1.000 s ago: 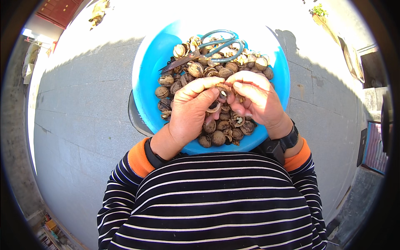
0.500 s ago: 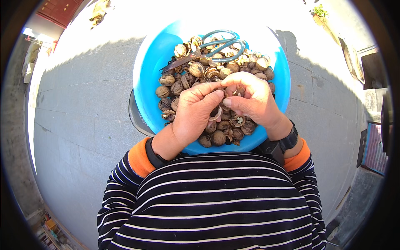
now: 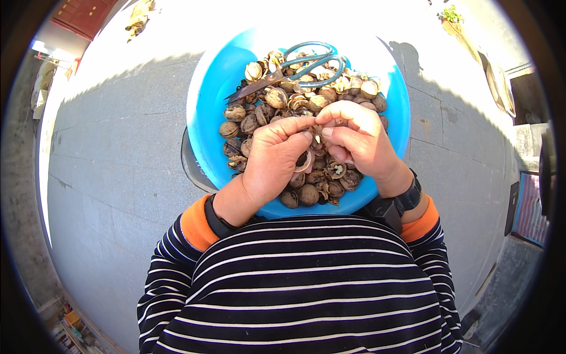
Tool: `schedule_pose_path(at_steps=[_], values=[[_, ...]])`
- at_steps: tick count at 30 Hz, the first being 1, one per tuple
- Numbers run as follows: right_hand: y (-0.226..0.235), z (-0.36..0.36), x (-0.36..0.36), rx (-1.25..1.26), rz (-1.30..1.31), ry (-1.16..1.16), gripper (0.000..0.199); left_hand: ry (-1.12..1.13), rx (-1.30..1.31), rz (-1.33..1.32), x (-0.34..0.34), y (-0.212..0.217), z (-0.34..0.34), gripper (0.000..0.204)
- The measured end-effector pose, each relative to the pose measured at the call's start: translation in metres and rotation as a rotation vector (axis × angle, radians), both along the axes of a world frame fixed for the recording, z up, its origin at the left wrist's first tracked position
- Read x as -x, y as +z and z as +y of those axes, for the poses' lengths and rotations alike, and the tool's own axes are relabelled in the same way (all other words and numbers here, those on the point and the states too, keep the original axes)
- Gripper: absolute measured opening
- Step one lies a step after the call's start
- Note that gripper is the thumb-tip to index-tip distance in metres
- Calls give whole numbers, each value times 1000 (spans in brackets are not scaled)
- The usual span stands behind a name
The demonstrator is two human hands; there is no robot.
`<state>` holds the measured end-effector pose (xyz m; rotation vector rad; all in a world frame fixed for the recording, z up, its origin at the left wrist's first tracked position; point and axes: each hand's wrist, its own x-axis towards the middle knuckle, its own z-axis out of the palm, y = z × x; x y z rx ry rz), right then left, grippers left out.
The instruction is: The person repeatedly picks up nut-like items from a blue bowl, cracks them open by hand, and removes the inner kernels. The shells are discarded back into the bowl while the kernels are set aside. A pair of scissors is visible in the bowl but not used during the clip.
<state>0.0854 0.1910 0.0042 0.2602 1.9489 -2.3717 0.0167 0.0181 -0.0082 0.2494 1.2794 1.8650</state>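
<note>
Over the middle of the blue basin [image 3: 205,115], the left hand [image 3: 272,156] curls around a cracked walnut [image 3: 305,161], its broken rim showing just below the thumb tip, on the side toward the right hand [image 3: 365,147]. The right thumb and forefinger bend close together near it; fingers cover the spot, so I cannot tell whether they pinch a fragment. Whole and split walnuts [image 3: 308,195] fill the basin beneath both hands, and scissors [image 3: 272,79] with blue-green handles lie on the pile toward the basin's far side.
</note>
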Motion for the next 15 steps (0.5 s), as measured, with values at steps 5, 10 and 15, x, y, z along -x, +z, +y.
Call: schedule_pose_path(at_steps=[5, 10, 15], values=[[-2, 4, 0, 259, -25, 44, 28, 63, -28, -16, 0, 1, 1, 19], [-8, 4, 2, 323, 24, 51, 41, 108, -64, 2, 0, 1, 1, 15], [-7, 5, 2, 346, 22, 49, 43, 103, -69, 34, 1, -2, 0, 14]])
